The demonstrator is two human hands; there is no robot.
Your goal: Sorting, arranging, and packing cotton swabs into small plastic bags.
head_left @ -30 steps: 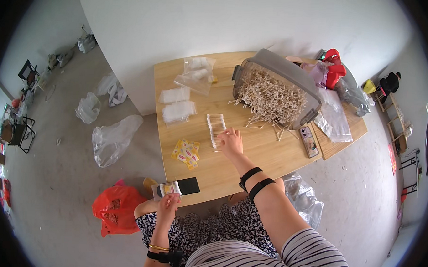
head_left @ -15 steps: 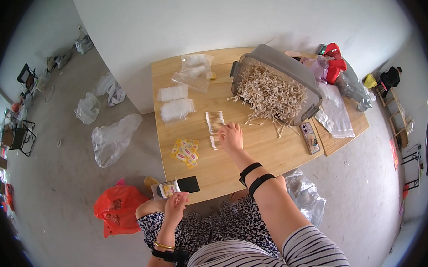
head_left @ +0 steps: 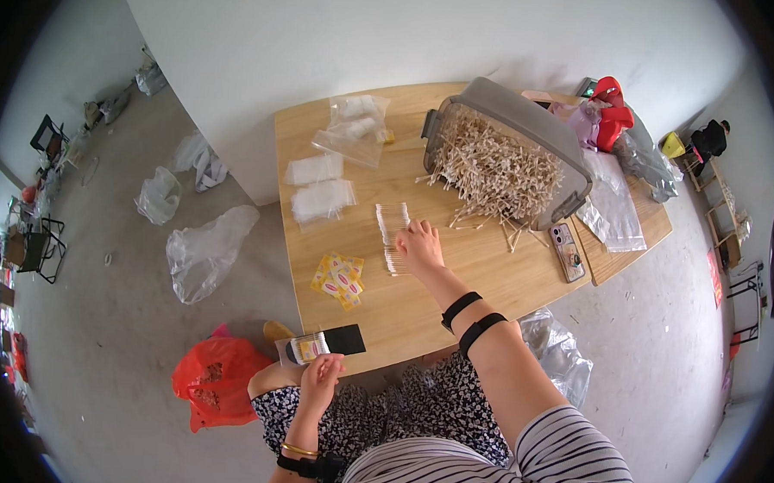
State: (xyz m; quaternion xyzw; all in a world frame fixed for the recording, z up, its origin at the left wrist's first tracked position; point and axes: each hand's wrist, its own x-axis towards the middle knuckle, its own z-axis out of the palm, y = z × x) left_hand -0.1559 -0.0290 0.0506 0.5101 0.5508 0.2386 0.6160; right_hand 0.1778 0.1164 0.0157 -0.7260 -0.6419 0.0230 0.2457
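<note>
A row of cotton swabs (head_left: 391, 229) lies side by side on the wooden table. My right hand (head_left: 420, 246) is over its right side, fingers bent down and closed on some swabs, the fingertips partly hidden. At the table's near edge, a small clear bag (head_left: 307, 348) with swabs and a yellow-and-white card rests beside a black flat pad (head_left: 345, 338). Just below the bag is my left hand (head_left: 319, 384), its fingers curled together; what they hold, if anything, is hidden. Several yellow-and-white cards (head_left: 339, 279) lie in a loose pile left of the row.
A grey plastic bin (head_left: 521, 104) lies tipped on its side, loose swabs (head_left: 498, 171) spilling from it. Packed clear bags (head_left: 321, 201) lie at the table's left. A phone (head_left: 568, 252) and flat plastic bags (head_left: 611, 204) are at the right. A red bag (head_left: 217, 385) sits on the floor.
My left fingers have curled in more and sit slightly lower relative to the bag. My right hand stays at the swab row, with the swabs slightly shifted. The whole view has moved a little.
</note>
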